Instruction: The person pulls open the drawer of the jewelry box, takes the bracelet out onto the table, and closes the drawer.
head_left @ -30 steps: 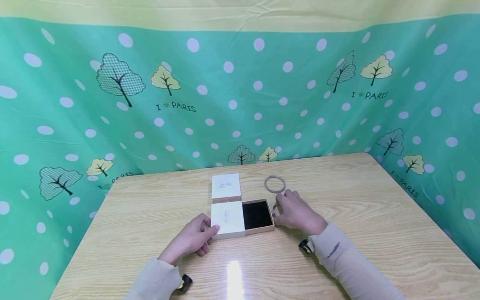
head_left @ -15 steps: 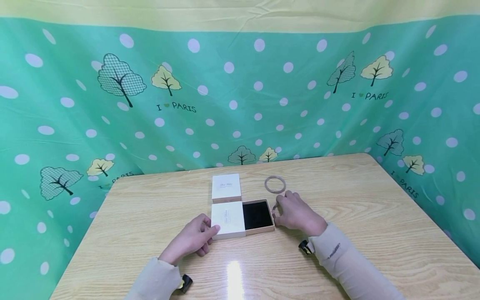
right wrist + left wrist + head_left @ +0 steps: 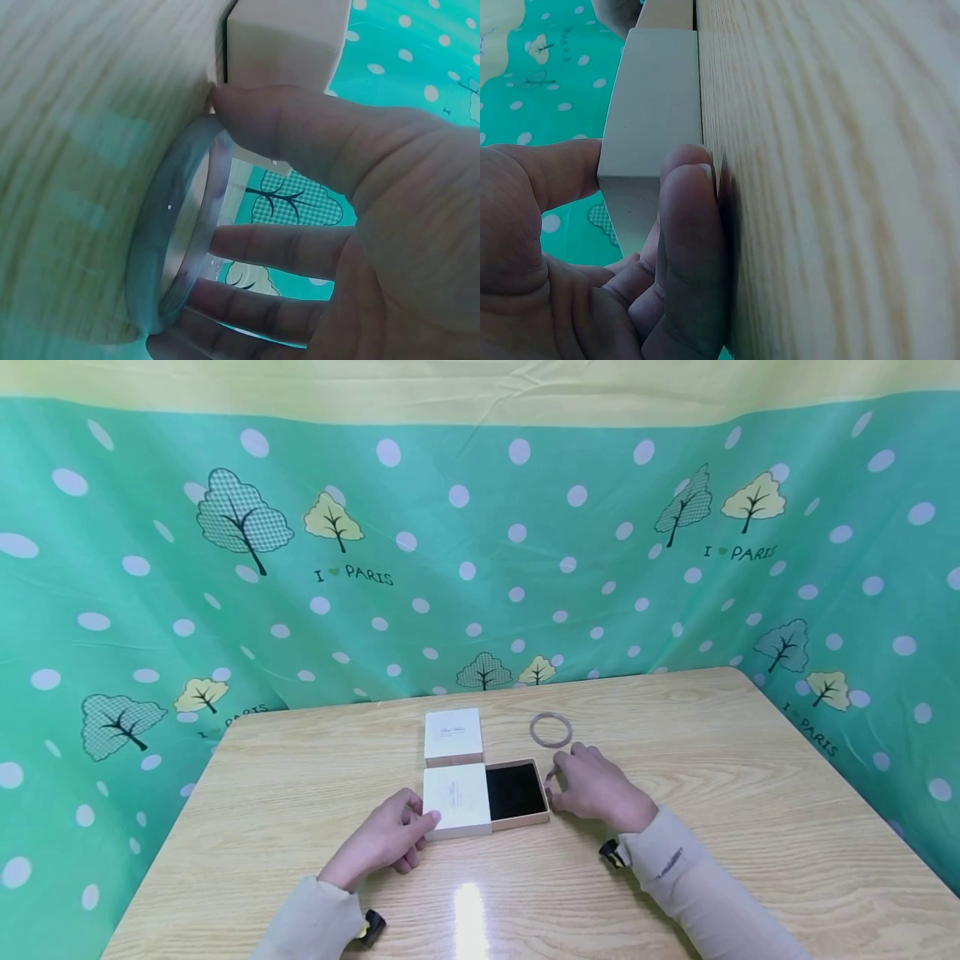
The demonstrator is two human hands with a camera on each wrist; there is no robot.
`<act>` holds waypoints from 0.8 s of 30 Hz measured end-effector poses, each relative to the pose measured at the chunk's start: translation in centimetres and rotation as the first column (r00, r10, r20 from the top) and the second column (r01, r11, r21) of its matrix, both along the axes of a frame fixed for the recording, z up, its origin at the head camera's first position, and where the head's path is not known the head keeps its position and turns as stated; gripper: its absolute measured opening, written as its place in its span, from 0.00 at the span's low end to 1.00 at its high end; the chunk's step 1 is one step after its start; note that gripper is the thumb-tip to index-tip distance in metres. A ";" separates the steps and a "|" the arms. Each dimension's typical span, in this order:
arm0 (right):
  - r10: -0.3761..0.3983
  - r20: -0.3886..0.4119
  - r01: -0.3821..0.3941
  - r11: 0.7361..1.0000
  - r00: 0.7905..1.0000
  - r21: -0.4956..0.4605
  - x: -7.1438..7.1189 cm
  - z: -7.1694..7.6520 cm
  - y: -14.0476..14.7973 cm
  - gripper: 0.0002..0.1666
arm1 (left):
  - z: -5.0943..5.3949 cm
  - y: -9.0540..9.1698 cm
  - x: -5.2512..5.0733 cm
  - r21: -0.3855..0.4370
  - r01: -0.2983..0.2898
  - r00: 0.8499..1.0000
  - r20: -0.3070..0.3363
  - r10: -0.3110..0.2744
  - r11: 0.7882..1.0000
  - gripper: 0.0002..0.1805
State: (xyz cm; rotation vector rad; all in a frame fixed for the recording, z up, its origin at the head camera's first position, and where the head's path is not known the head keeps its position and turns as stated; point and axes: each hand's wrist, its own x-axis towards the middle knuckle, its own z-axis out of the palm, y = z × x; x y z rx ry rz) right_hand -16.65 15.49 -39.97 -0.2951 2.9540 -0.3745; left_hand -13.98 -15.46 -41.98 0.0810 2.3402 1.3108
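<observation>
A white sleeve box (image 3: 456, 802) lies near the middle of the table, its black-lined tray (image 3: 517, 792) slid partly out to the right. My left hand (image 3: 386, 835) grips the sleeve's left end, with the thumb at the top edge and fingers low on the side. Right of the tray, my right hand (image 3: 596, 785) holds a greyish-lilac bangle (image 3: 154, 232) between thumb and fingers, low over the table. From above that bangle is mostly hidden by the hand. A second bangle (image 3: 551, 730) lies flat just beyond the right hand.
Another white box (image 3: 453, 735), shut, stands directly behind the open one. The wooden table (image 3: 300, 760) reaches back to a green dotted curtain (image 3: 420, 568). A black strap piece (image 3: 611, 853) hangs from the right wrist.
</observation>
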 end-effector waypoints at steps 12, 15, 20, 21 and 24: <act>0.038 -0.057 -0.038 0.999 0.998 0.007 -0.1 0.7 0.1 0.27 | 0.3 0.1 0.3 -0.002 -0.002 1.000 -0.015 0.002 1.000 0.22; 0.077 -0.108 -0.079 0.997 0.991 -0.018 -0.2 0.6 0.1 0.22 | 0.3 0.1 0.3 -0.004 -0.004 1.000 -0.013 0.004 1.000 0.22; 0.117 -0.181 -0.128 0.990 0.977 -0.053 -0.2 0.6 -0.1 0.17 | 0.3 0.1 0.3 0.000 -0.007 1.000 -0.016 0.007 1.000 0.22; 0.122 -0.190 -0.135 0.989 0.974 -0.056 -0.1 0.6 -0.1 0.17 | 0.3 0.1 0.3 0.001 -0.007 1.000 -0.018 0.007 1.000 0.22; 0.135 -0.200 -0.150 0.987 0.971 -0.061 -0.1 0.5 -0.2 0.14 | 0.3 0.1 0.3 0.003 -0.007 1.000 -0.022 0.007 1.000 0.22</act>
